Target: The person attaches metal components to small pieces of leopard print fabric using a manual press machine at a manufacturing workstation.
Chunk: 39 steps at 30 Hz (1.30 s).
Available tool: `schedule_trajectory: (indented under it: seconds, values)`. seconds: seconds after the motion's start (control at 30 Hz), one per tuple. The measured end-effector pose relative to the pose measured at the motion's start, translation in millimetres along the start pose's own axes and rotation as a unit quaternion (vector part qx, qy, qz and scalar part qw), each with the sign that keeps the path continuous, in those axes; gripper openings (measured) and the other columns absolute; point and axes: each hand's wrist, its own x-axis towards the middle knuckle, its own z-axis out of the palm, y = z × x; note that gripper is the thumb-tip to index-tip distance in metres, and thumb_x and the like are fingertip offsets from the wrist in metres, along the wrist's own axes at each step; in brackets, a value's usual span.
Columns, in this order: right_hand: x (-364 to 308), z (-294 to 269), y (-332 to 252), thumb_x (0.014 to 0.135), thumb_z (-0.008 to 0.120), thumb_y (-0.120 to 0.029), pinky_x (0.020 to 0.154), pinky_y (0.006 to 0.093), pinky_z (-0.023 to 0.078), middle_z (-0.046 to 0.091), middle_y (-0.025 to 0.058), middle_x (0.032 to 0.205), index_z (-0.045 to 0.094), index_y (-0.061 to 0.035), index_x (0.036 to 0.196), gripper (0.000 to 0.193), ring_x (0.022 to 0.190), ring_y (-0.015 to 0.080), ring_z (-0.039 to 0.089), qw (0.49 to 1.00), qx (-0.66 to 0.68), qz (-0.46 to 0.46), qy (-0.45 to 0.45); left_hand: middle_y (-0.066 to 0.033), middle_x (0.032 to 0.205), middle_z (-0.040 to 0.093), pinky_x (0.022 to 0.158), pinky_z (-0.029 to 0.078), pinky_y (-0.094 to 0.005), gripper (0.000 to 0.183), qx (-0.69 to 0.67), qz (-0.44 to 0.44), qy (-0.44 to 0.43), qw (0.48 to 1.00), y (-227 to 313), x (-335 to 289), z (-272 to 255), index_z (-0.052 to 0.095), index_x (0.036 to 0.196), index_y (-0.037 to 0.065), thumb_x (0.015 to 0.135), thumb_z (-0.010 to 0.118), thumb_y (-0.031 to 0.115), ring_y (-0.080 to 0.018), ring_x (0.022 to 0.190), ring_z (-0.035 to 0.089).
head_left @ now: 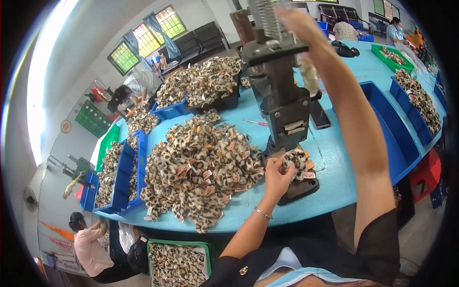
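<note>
A dark metal hand press (287, 95) stands on the table before me, with a coil spring (265, 19) at its top. At its foot, my left hand (278, 178) is closed on a leopard-print plush piece (297, 162) with orange parts and a small tag, over the black base (299, 191). My right hand (299, 24) is raised beside the spring at the top of the press; motion smears its fingers, so its grip is unclear. A pale wrapped part (310, 76) hangs at the press's right side. Left of my left hand lies a large heap of similar plush pieces (201, 167).
Blue bins (114, 184) of plush pieces line the table's left side. A large blue bin (377, 105) stands right, near a phone (319, 114). A pen (255, 122) lies behind the heap. Below the table edge is a green-rimmed crate (210, 253). Several people work around the room.
</note>
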Motion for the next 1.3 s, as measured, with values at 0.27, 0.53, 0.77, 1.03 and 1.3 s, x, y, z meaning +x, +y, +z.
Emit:
schedule_trajectory:
  seconds: [0.27, 0.53, 0.77, 1.03, 1.3]
  values:
    - [-105.4, -57.7, 75.2, 0.093, 0.051, -0.03, 0.06, 0.0259, 0.033, 0.043, -0.0004, 0.07, 0.048, -0.0082, 0.082, 0.025, 0.064, 0.009, 0.041, 0.856, 0.35, -0.381, -0.012, -0.0039, 0.089, 0.044, 0.06, 0.04, -0.0249, 0.043, -0.003, 0.003, 0.006, 1.0, -5.2, -10.4, -3.4, 0.06, 0.112, -0.005, 0.08, 0.071, 0.021, -0.0104, 0.067, 0.043]
    - [16.2, -27.0, 30.8, 0.095, 0.042, -0.05, 0.089, 0.0293, 0.039, 0.059, 0.0039, 0.11, 0.05, -0.01, 0.127, 0.052, 0.103, 0.0142, 0.052, 0.989, 0.099, -0.051, -0.103, -0.0087, 0.088, 0.055, 0.061, 0.046, -0.0279, 0.067, 0.075, -0.019, -0.065, 0.995, 25.7, -3.4, -12.7, 0.049, 0.129, 0.003, 0.074, 0.077, 0.03, -0.0143, 0.065, 0.053]
    - [-7.4, -123.7, 136.9, 0.088, 0.06, -0.023, 0.055, 0.0251, 0.043, 0.058, 0.0043, 0.083, 0.051, -0.0052, 0.111, 0.03, 0.068, 0.0112, 0.057, 0.986, 0.034, -0.138, 0.085, -0.0055, 0.083, 0.057, 0.057, 0.045, -0.0237, 0.044, -0.477, -0.189, -0.06, 0.856, 27.7, -13.6, -36.9, 0.038, 0.112, 0.013, 0.08, 0.061, -0.006, -0.0134, 0.069, 0.057]
    - [-33.8, -242.9, 335.7, 0.068, 0.072, -0.039, 0.09, 0.0411, 0.047, 0.06, 0.0196, 0.114, 0.058, -0.008, 0.118, 0.061, 0.107, 0.0327, 0.058, 0.808, -0.558, 0.165, -0.097, -0.007, 0.071, 0.047, 0.054, 0.041, -0.0325, 0.015, 0.355, 0.038, 0.183, 0.916, -21.2, 14.6, -149.9, 0.05, 0.095, 0.002, 0.089, 0.06, 0.011, -0.0236, 0.059, 0.048]
    - [-40.4, -224.5, 342.4, 0.075, 0.064, -0.019, 0.077, 0.0434, 0.052, 0.065, 0.0195, 0.095, 0.057, -0.0033, 0.105, 0.034, 0.089, 0.0369, 0.064, 0.767, -0.623, 0.071, -0.139, -0.0093, 0.084, 0.051, 0.056, 0.042, -0.0324, 0.016, 0.298, 0.149, 0.266, 0.905, 18.0, 9.5, -120.4, 0.064, 0.095, -0.001, 0.087, 0.063, 0.013, -0.0204, 0.067, 0.05]
